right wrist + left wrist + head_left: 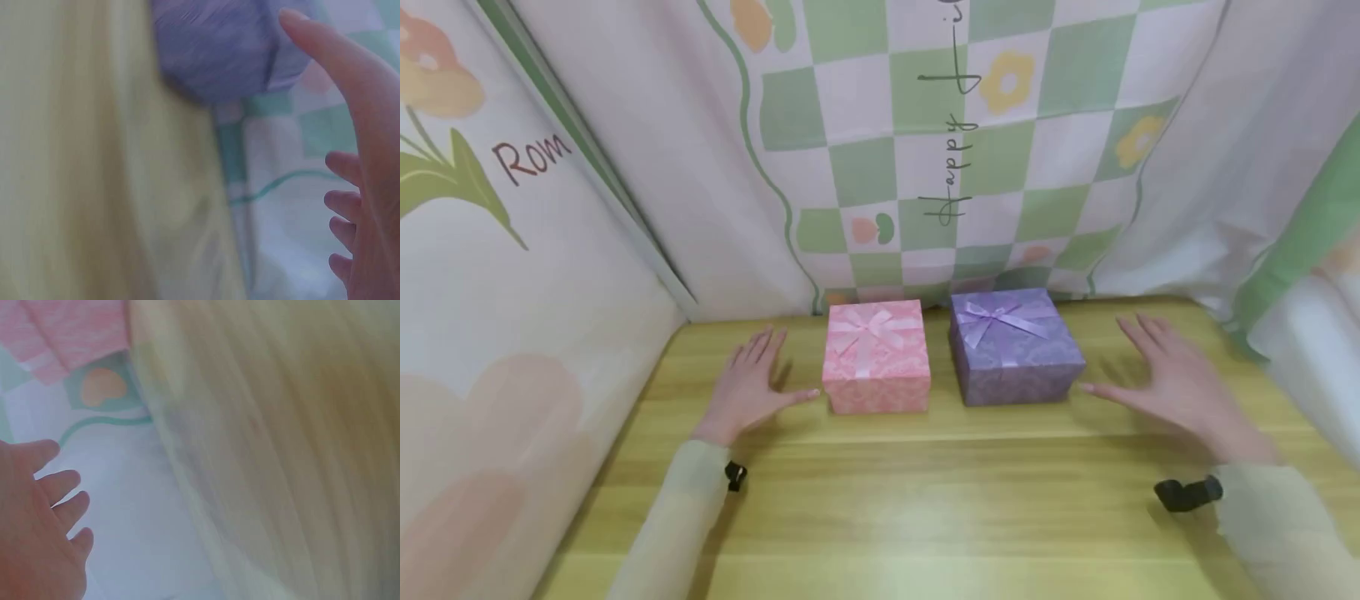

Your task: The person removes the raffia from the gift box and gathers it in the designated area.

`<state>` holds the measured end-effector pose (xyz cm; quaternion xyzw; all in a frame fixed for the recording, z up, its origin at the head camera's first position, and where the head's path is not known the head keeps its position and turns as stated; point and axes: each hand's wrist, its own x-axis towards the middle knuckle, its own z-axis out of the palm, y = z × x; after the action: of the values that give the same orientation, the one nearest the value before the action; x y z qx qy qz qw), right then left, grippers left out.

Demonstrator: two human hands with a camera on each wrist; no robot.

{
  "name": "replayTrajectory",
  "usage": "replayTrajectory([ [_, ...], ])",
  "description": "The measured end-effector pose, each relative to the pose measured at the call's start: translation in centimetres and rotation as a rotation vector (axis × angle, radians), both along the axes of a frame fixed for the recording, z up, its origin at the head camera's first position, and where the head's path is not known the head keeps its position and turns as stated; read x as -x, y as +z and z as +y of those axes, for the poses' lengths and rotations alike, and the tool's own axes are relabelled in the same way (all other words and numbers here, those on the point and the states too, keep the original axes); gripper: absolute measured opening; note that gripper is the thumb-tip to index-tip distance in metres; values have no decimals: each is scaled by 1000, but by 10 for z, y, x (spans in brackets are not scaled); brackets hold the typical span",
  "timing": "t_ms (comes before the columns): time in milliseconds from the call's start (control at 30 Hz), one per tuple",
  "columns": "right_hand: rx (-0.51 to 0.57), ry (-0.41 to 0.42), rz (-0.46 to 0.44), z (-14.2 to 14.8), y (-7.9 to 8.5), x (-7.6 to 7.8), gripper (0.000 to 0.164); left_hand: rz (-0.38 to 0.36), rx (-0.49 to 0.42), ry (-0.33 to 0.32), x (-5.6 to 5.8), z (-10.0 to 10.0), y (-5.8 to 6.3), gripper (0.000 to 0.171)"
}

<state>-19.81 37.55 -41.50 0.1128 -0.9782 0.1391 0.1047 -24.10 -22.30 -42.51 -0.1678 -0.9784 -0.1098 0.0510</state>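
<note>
The left hand (747, 390) is spread wide, its thumb tip just beside the pink box (877, 393). That box stands on the wooden table (910, 500) between the hands, nearer the left, a pink bow (867, 330) on its lid. The purple box (1018, 383), with a lilac bow (996, 315), stands nearer the right hand (1183, 387), likewise spread wide; thumb contact there cannot be determined.

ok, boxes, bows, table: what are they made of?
Pink box and purple box: probably cardboard under patterned paper, fairly matte; crisp edges, mottled print.
Bows: likely fabric ribbon, perhaps satin; thin, flat loops.
Table: wood or wood-look laminate, can't tell; grain streaks, soft glare suggesting smooth, semi-gloss.
</note>
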Motion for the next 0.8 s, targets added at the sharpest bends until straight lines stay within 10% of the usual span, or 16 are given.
replayTrajectory([
  [400,570,104,-7,-106,41,-17,83,-166,-678,-11,-12,26,-3,95],
  [633,995,339,-157,-191,26,-28,73,-277,-966,-75,-9,56,-17,96],
  [800,995,287,-277,-236,6,-25,88,-291,-1040,-94,-5,67,-23,102],
])
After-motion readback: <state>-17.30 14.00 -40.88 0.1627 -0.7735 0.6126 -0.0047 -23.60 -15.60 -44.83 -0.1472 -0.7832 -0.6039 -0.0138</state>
